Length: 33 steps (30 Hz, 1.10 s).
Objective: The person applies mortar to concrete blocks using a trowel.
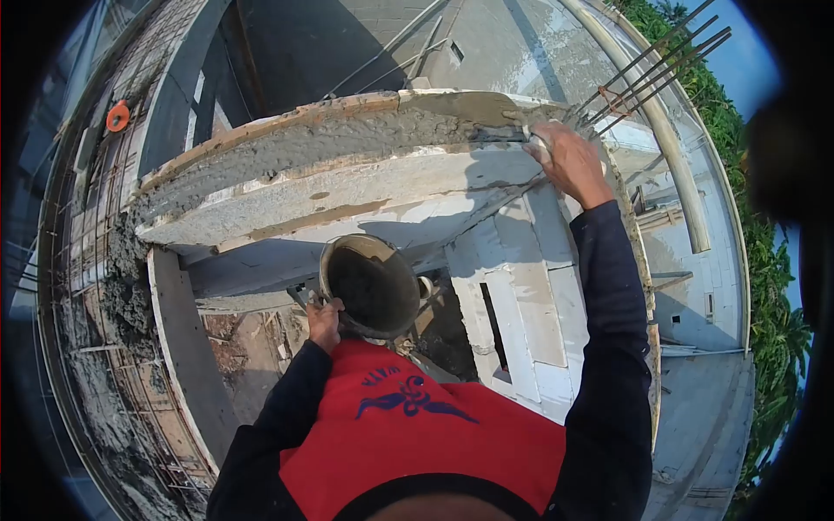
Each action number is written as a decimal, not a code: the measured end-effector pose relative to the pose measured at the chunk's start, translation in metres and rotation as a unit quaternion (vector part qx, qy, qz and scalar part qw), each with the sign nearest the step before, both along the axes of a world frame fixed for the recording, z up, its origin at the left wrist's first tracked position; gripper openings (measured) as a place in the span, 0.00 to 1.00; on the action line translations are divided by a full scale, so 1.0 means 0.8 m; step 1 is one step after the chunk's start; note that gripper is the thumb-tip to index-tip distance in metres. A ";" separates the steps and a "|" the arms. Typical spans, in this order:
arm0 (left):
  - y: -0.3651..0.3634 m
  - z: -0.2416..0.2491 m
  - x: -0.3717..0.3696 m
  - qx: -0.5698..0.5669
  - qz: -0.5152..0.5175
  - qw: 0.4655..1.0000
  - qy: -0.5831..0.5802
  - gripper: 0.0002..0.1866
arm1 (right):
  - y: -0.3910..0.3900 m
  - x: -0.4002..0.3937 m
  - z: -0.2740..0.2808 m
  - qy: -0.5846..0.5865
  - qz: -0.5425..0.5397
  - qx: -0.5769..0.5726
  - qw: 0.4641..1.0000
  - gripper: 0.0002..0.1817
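The left hand [324, 319] grips the rim of a bucket [372, 285] at its near-left side. The fingers are curled shut over the rim edge. The bucket is tilted, its mouth facing up and toward the camera; the inside is coated with grey mortar. It hangs below the near edge of the wall top, in front of the white block face [521, 313].

The right hand [569, 161] reaches up to the far right end of the wall top [347, 187]. The fingers are closed around a small tool [527, 132], of which only a short pale part shows at the fingertips; its type cannot be determined. The hand rests at the right end of the wet mortar bed [330, 139].

The mortar bed runs as a grey band along the far edge of the wall top, from the left corner to the right hand. Its surface is rough on the left and smoother toward the right end.

Steel reinforcing bars [651, 65] rise from the right end of the wall, just beyond the right hand, and lean to the upper right. A pale pipe [660, 122] stands behind them. Excess mortar [122, 278] clings to the wall's left corner and to the mesh below it.

The person wears a red vest [417, 425] over dark long sleeves.
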State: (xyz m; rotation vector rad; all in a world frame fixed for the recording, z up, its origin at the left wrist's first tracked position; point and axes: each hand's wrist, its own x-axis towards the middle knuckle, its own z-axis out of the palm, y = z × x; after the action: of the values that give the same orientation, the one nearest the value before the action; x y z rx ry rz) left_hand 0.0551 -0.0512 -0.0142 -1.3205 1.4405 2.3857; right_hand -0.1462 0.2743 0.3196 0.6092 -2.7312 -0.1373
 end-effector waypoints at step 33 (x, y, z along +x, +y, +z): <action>-0.070 -0.139 0.121 -0.268 -0.138 0.934 0.192 0.18 | 0.085 -0.057 -0.041 -0.001 0.022 0.012 1.000 0.21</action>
State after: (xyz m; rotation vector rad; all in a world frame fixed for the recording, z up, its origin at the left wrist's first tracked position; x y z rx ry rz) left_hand 0.1519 -0.1075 -0.1251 -0.6423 2.3309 2.2221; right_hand -0.1916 0.3422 0.2870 0.6762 -2.7195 -0.1592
